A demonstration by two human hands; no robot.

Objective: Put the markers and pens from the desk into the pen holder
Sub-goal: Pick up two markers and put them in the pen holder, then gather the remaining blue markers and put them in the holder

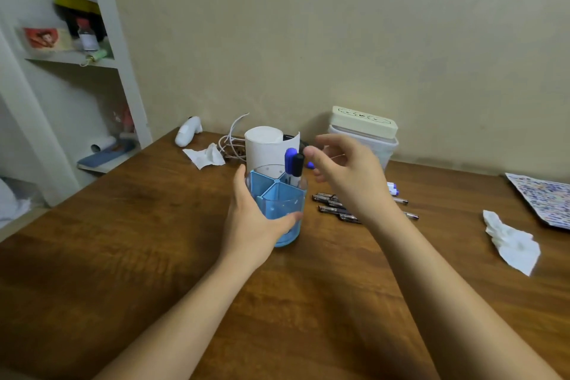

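A blue, clear-walled pen holder (282,203) with divided compartments stands on the wooden desk (154,256). My left hand (256,219) wraps around its left side and front. Two markers stand upright in its back right compartment, one with a blue cap (290,157) and one with a black cap (297,163). My right hand (345,173) hovers just right of the caps, fingers loosely apart and holding nothing. Several dark pens (334,207) lie on the desk to the holder's right, partly hidden by my right wrist. A white marker with a blue end (393,187) lies behind them.
A roll of white paper (265,145) stands right behind the holder, with a cable (229,145) beside it. A lidded plastic box (367,133) sits by the wall. Crumpled tissues (512,241) (205,156), a white device (186,133) and a patterned sheet (546,197) lie around. A shelf unit (92,71) stands at left.
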